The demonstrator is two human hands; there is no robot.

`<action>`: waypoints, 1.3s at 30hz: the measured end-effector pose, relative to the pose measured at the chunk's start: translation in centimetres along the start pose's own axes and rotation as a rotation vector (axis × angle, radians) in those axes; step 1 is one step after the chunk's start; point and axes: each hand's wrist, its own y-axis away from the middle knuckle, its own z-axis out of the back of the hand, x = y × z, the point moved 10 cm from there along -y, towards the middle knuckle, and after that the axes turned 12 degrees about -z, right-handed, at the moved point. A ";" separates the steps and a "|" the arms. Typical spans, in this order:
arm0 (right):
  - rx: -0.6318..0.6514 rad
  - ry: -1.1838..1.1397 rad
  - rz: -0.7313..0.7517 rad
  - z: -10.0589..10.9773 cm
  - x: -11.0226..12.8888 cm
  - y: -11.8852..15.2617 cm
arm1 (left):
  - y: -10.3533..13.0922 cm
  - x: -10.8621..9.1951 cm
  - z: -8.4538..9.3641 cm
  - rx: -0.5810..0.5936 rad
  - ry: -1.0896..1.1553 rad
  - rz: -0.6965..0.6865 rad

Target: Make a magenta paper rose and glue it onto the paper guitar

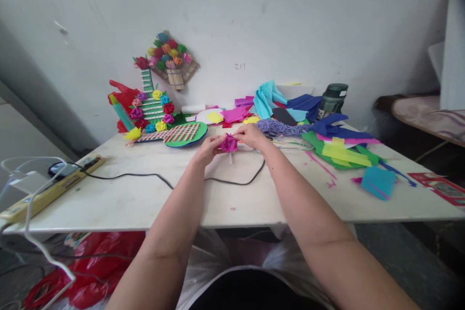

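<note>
Near edge of the white table (250, 213) first; beyond it, a black cable (127, 174) loops under the forearms, nearer the body than the hands. Then the magenta paper flower (229, 144), held between both hands just above the tabletop, roughly centred. Left hand (208, 149) meets its left side, fingers closed on it; right hand (251, 135) comes in at the upper right, fingertips drawn together on the petal edge. Neither hand is clearly nearer: both touch. A short pale stem (231, 158) points down from the bloom toward the body, so the long axis seems to run near to far, across the line between the hands. Farther left, a green guitar-shaped piece (185, 134); farther right, purple yarn (283, 127). Behind, a dark bottle (332, 99); on the wall, a paper bouquet (170, 53).
</note>
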 end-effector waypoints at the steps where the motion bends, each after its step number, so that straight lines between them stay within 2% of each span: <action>1: -0.010 -0.003 -0.002 0.1 0.0 0.0 | 0.1 -0.2 -0.3 0.019 0.014 -0.007; 9: -0.043 -0.032 -0.025 0.4 0.0 0.0 | 0.0 -0.9 -0.8 0.022 0.012 -0.064; 17: -0.038 -0.091 -0.068 0.5 0.0 0.0 | 0.0 -0.9 -0.5 -0.015 -0.006 -0.076; 28: -0.069 -0.092 -0.041 0.7 0.4 0.0 | -0.3 -1.5 0.3 -0.092 0.011 -0.199; 35: 0.017 -0.168 -0.062 0.0 -0.2 0.0 | -0.2 -1.4 0.4 -0.092 0.067 -0.201; 39: 0.089 -0.282 -0.019 -0.8 -0.4 -0.2 | -0.1 -1.5 0.6 -0.108 0.081 -0.209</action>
